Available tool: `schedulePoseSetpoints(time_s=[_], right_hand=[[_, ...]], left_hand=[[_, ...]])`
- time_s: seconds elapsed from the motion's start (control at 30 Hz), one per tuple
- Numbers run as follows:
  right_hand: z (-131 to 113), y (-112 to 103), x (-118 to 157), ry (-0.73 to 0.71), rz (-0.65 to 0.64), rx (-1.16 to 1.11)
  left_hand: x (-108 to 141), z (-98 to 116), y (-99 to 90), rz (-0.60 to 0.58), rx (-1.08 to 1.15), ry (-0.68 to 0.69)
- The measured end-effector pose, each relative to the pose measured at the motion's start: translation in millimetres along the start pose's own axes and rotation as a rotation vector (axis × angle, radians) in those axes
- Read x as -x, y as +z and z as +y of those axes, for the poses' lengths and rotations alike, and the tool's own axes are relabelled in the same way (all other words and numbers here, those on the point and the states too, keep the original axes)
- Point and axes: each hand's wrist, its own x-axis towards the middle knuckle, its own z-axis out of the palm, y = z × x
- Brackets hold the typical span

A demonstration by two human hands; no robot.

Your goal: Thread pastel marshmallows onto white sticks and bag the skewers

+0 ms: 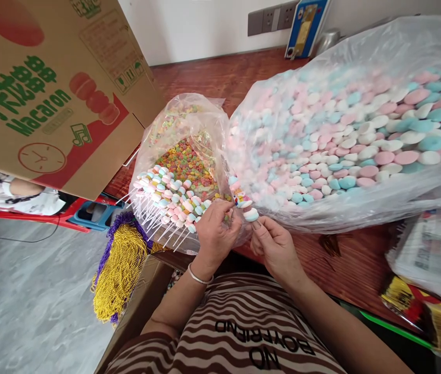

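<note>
My right hand (274, 240) pinches the lower end of a short marshmallow skewer (250, 214), a stack of pale pink, white and blue discs. Close beside it, my left hand (220, 226) has its fingers bent together near the stack; what they hold is hidden. Under and left of my left hand lies a pile of finished marshmallow sticks (171, 195), their white stick ends pointing toward the lower left. They rest on a clear bag of colourful ring-shaped cereal (187, 161). A big clear bag of pink, white and blue marshmallows (345, 150) lies to the right.
A Macaron cardboard box (54, 93) stands at left. Gold and purple bead strings (121, 270) hang off the reddish wooden table (239, 67) near an open carton (142, 296). Plastic packages (434, 259) lie at right. A blue box (306, 28) stands by the wall sockets. Part of another person (17, 189) shows at left.
</note>
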Motion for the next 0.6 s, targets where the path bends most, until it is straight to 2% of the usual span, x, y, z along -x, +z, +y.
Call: schedulePoseSetpoints(time_s=[0.17,0.6], right_hand=[[-0.3,-0.5,1.0,-0.038,0.011,0.12],[-6.5,3.4,4.8,-0.212,0.089,0.418]], left_hand=[[-1.8,0.7,-1.2,0.01,0.025,-0.037],[1.1,3.3,-0.7,0.014,-0.088,0.172]])
